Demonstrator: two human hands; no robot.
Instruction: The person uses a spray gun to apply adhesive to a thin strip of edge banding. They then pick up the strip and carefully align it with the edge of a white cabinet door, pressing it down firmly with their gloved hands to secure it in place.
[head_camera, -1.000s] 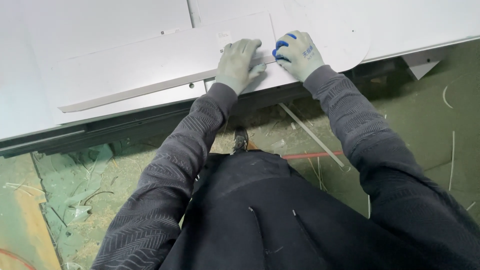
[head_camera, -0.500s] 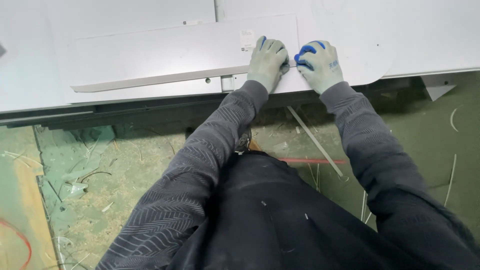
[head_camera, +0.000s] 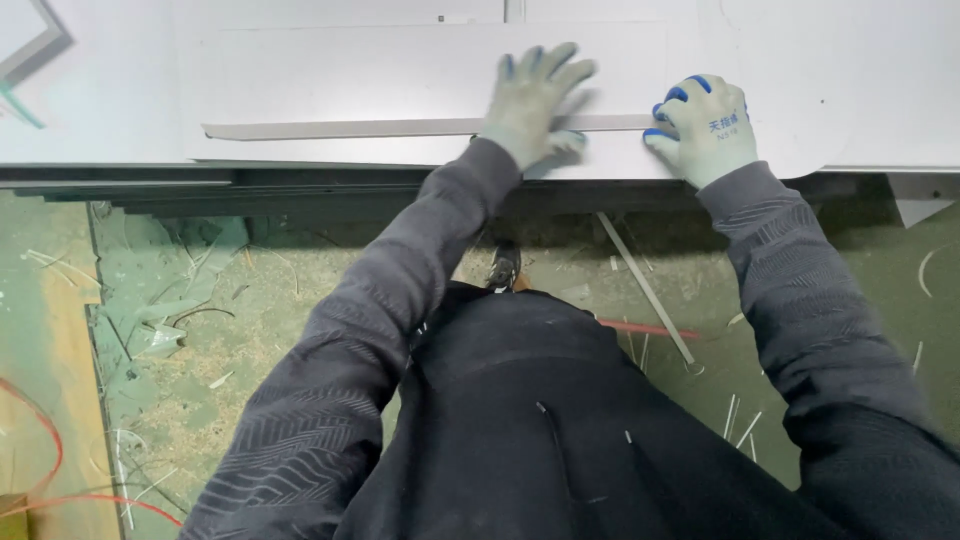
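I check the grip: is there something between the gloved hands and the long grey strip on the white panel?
Nothing visible. The left hand lies flat across the grey strip, and the right hand curls at its right end on the white panel.

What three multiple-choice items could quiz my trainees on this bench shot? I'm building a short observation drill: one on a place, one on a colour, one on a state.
1. Where does the long grey strip lie?
A. on the floor
B. on the pale sheet on the bench
C. across the person's lap

2. What colour are the fingertips of the right hand glove?
A. blue
B. red
C. yellow

3. How is the left hand placed?
A. clenched in a fist in the air
B. hanging at the side
C. spread flat, pressing on the strip

Answers: 1 B, the strip rests on the sheet near the bench edge; 2 A, blue coating shows on the fingertips; 3 C, its fingers are fanned out over the strip.
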